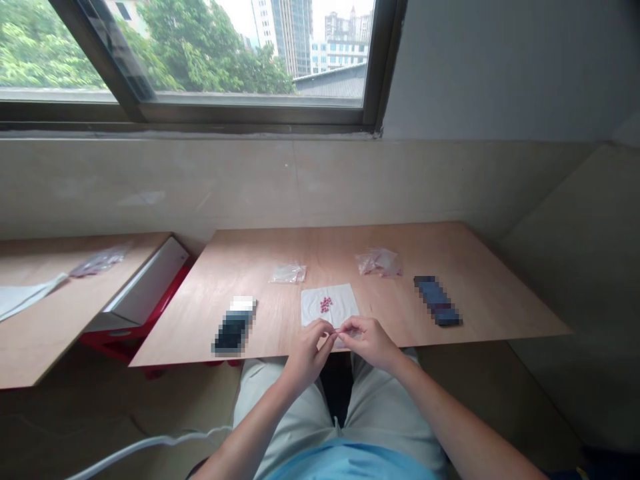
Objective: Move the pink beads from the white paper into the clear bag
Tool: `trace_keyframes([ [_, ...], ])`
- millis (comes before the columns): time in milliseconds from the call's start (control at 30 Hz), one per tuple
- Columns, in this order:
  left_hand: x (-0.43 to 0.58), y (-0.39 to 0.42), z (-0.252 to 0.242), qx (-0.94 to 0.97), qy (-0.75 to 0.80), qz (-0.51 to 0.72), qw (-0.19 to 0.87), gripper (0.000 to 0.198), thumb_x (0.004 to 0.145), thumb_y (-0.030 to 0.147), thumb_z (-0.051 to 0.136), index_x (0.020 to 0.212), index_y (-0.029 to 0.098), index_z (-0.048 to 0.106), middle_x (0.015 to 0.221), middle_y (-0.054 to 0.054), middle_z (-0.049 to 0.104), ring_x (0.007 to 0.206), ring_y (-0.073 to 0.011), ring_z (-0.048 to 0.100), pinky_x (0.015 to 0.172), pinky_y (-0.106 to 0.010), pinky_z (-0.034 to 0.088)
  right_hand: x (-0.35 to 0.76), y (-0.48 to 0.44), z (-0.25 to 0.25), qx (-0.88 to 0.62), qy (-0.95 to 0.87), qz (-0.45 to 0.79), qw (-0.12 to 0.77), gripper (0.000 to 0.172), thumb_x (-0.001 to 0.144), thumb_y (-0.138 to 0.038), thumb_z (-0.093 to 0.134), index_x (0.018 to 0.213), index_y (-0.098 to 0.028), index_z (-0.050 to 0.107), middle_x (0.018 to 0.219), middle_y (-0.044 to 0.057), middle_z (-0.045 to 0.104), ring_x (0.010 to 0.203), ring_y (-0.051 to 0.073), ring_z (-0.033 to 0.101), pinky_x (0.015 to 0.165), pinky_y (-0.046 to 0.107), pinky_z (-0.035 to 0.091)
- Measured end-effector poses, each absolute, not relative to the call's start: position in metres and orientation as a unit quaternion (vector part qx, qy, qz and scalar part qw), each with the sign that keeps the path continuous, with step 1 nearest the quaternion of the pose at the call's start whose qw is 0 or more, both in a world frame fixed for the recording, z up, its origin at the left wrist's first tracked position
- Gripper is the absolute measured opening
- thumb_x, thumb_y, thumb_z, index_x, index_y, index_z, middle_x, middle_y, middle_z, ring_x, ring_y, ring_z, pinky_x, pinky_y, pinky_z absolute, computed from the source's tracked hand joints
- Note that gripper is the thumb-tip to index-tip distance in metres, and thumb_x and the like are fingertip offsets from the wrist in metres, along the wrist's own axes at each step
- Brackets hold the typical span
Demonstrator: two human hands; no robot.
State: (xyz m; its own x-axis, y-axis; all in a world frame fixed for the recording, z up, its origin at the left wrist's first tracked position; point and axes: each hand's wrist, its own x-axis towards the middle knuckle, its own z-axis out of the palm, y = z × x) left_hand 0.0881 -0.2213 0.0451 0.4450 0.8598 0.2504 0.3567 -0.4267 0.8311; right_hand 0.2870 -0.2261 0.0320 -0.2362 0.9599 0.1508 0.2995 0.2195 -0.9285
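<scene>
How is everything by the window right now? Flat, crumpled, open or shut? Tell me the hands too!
Left hand, fingers curled; too small to tell if it grips anything.
Right hand, curled too, fingertips close to the left's.
White sheet, spread out, slightly creased.
Red pieces, loosely clustered on the sheet.
Clear plastic packet, lying flat.
Pinkish plastic packet, rumpled.
Two blurred dark things, lying on the table.
Window, can't tell if shut.
</scene>
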Motion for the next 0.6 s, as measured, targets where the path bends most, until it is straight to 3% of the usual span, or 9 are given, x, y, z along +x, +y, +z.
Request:
trace_keyframes([
  [600,0.074,-0.207,0.062,0.783,0.407,0.351,0.312,0.017,0.100,0.031,0.050,0.090,0.022,0.060,0.093,-0.006,0.064,0.090,-0.0227,0.061,0.083,-0.033,0.047,0.311,-0.219,0.044,-0.484,-0.677,0.382,0.403,0.018,0.091,-0.036,0.066,0.087,-0.020,0.075,0.085,0.003,0.074,0.076,0.018,0.064,0.071,0.029,0.048],
])
